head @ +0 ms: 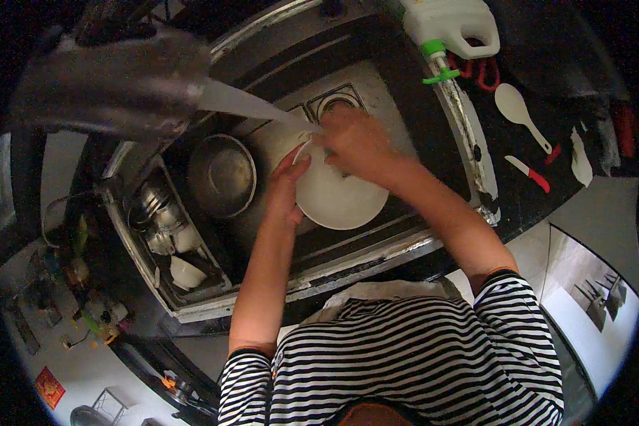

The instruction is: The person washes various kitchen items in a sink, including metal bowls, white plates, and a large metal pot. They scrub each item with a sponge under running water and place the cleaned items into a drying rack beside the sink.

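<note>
Over the sink, my left hand [289, 178] grips the left rim of a white round plate or shallow bowl [343, 199]. My right hand [354, 138] is at the far edge of that dish, its fingers bent and blurred; what lies under them is mostly hidden, so I cannot tell if it holds anything. A pale tapering shape, perhaps a faucet spout or water, reaches towards my right hand from the upper left. Left of my left hand, a round metal pot [223, 175] stands in the sink. The drain [341, 101] shows partly behind my right hand.
The side basin [218, 274] holds metal bowls [154, 205] and a white cup or bowl [187, 272]. On the dark counter at right lie a white rice paddle [514, 106] and a red-handled knife [532, 175]. A white jug [452, 24] with a green pump top stands at the sink's far right corner.
</note>
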The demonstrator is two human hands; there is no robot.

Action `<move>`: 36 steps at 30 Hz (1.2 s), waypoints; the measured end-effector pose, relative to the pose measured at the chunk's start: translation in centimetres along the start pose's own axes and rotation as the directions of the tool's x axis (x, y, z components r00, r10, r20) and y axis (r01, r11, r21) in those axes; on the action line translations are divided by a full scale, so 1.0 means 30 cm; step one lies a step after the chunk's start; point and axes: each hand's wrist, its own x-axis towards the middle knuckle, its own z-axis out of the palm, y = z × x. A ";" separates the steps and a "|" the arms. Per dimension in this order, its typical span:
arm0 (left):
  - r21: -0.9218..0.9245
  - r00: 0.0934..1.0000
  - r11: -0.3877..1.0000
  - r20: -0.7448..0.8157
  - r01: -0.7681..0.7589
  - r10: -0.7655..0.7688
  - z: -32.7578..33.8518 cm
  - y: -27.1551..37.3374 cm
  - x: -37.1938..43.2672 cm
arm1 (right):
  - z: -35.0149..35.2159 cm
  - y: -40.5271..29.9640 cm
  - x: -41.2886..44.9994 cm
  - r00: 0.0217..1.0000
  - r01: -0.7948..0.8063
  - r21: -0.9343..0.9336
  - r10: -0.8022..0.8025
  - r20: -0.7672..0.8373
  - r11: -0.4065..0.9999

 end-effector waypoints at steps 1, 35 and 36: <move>0.014 1.000 1.000 0.001 0.014 -0.014 0.025 0.018 -0.019 | -0.009 0.009 0.001 0.993 -0.012 0.021 0.014 -0.114 1.000; 0.584 0.640 0.499 0.045 -0.640 0.767 0.348 0.135 -0.074 | 0.165 0.092 -0.065 0.519 -0.422 0.897 0.847 0.117 0.134; 0.617 0.574 0.408 0.088 -0.673 0.814 0.367 0.113 -0.070 | 0.192 -0.023 -0.072 0.383 -0.329 0.929 0.875 0.297 -0.171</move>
